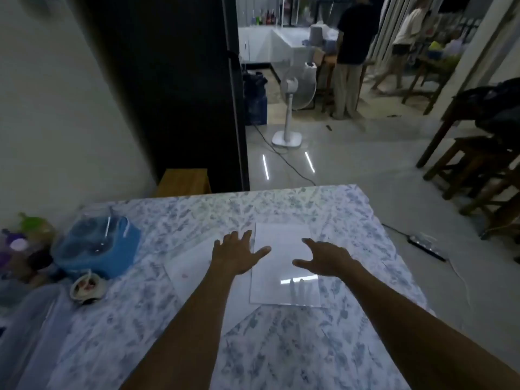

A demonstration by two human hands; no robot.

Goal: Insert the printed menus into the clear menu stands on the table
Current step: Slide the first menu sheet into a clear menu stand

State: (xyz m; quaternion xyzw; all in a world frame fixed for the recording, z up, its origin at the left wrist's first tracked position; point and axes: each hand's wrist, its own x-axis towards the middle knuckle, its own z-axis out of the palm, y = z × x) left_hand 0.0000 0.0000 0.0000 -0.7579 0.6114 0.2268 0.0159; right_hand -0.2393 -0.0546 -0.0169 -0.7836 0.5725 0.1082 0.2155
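Note:
A clear menu stand (284,266) lies flat in the middle of the table, a white sheet showing through it and a light reflecting near its front edge. Under and to the left of it lie more pale sheets (185,266), partly hidden by my left arm. My left hand (236,256) hovers palm down at the stand's left edge, fingers spread, thumb over the stand. My right hand (326,258) is over the stand's right side, fingers apart and curled. Neither hand holds anything.
The table (281,347) has a blue-and-white leaf-patterned cloth. At its left stand a blue container with a clear lid (98,243), a small bowl (85,287) and bottles (25,240). Beyond are a white standing fan (289,116), wooden stools (475,175), a power strip (426,246) and two people.

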